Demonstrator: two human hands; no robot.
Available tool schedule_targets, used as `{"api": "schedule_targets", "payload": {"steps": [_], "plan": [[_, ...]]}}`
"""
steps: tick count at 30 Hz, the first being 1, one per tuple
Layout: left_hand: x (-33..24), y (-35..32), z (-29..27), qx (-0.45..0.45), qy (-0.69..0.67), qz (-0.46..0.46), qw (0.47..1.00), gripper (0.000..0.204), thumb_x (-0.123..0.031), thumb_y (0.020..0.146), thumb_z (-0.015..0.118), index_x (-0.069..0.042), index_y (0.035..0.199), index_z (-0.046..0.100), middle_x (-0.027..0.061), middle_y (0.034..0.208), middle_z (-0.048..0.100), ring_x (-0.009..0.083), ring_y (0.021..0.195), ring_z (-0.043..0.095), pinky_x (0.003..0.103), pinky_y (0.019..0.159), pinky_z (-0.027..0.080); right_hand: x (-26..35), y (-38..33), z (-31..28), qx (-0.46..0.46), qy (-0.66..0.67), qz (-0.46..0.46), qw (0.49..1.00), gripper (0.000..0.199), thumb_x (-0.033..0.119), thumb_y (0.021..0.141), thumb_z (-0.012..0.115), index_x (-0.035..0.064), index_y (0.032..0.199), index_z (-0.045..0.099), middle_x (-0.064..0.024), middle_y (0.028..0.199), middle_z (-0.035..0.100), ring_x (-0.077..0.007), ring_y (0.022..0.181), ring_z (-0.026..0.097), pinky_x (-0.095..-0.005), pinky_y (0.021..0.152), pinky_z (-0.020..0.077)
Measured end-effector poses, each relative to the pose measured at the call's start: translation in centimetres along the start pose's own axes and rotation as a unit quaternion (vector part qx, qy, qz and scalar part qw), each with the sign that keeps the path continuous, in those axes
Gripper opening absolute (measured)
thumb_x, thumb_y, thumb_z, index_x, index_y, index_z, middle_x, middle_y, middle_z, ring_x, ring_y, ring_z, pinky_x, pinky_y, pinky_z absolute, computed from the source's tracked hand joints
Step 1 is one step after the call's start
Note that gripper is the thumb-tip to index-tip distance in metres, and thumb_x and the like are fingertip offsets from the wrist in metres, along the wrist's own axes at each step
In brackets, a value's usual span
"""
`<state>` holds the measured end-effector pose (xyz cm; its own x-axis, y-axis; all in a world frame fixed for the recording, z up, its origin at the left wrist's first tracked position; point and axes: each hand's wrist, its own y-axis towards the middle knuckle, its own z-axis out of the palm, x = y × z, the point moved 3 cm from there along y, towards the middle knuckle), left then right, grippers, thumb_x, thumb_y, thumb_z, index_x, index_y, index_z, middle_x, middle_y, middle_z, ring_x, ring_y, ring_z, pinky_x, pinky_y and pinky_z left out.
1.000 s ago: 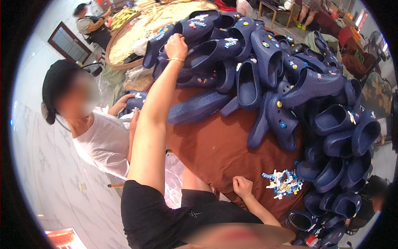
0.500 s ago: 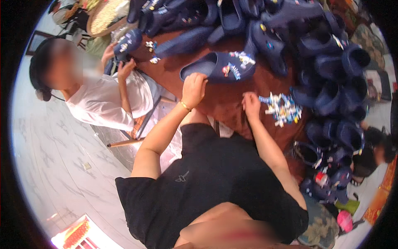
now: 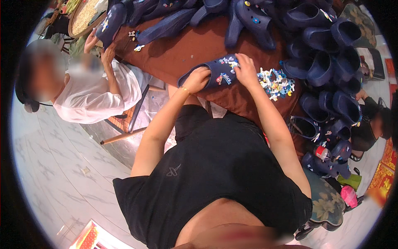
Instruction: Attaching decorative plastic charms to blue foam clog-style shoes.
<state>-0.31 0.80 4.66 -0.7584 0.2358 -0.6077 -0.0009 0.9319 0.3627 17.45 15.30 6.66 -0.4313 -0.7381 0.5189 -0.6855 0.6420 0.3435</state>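
A dark blue clog [image 3: 215, 76] lies in front of me, its toe to the right, with several colourful charms on its upper. My left hand [image 3: 196, 79] grips the clog at its foot opening, fingers reaching inside. The toe end is held by my right hand [image 3: 246, 69], whose fingertips touch the white and blue charms there; whether a loose charm is between them I cannot make out. Just right of that hand lies a heap of small white, blue and yellow charms [image 3: 276, 86].
A brown cloth [image 3: 166, 62] covers the table. Dark blue clogs [image 3: 319, 66] crowd its far and right sides. At the left, a seated person [image 3: 89, 89] holds another clog [image 3: 112, 25]. A few charms [image 3: 138, 47] lie near that person. A plastic bottle [image 3: 321, 153] is at the right.
My right hand has gone from beside the charm heap to the clog's toe. My left hand has shifted into its opening. The whole view has moved slightly.
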Motion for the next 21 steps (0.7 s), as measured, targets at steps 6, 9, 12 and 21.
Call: {"api": "schedule_targets", "payload": {"steps": [6,9,12,21], "plan": [[1.4,-0.1,2.0,0.092,0.084,-0.056,0.991,0.011,-0.013,0.074,0.058,-0.003,0.079,0.061,0.0124,0.086,0.060,0.0317,0.091,0.055,0.042,0.083,0.041,1.5,0.3,1.8,0.083,-0.117,0.033,0.989,0.046,0.009,0.072,0.071,0.0045,0.114,0.056,-0.0155,0.112,0.055,-0.0327,0.107,0.052,-0.0450,0.089,0.0443],[1.5,-0.3,2.3,0.085,0.090,-0.068,0.990,0.011,-0.014,0.075,0.058,-0.003,0.078,0.061,0.0120,0.086,0.060,0.0313,0.091,0.055,0.042,0.083,0.041,1.0,0.6,1.5,0.084,-0.072,0.065,0.992,0.041,0.008,0.069,0.073,0.0038,0.106,0.056,-0.0168,0.106,0.056,-0.0346,0.104,0.054,-0.0447,0.088,0.0451],[1.4,-0.2,2.4,0.079,0.091,-0.074,0.990,0.012,-0.014,0.075,0.058,-0.003,0.077,0.061,0.0119,0.086,0.061,0.0309,0.092,0.055,0.041,0.084,0.041,0.1,1.6,1.3,0.122,0.001,0.128,0.984,0.038,0.008,0.068,0.075,0.0031,0.100,0.055,-0.0188,0.104,0.056,-0.0371,0.101,0.055,-0.0445,0.087,0.0458],[1.3,-0.2,2.4,0.050,0.107,-0.054,0.992,0.012,-0.014,0.074,0.058,-0.003,0.072,0.061,0.0135,0.083,0.061,0.0324,0.089,0.056,0.043,0.080,0.042,1.4,0.0,1.2,0.106,0.003,0.075,0.992,0.021,0.006,0.071,0.069,0.0031,0.082,0.051,-0.0171,0.087,0.055,-0.0379,0.084,0.056,-0.0460,0.074,0.0449]]}}
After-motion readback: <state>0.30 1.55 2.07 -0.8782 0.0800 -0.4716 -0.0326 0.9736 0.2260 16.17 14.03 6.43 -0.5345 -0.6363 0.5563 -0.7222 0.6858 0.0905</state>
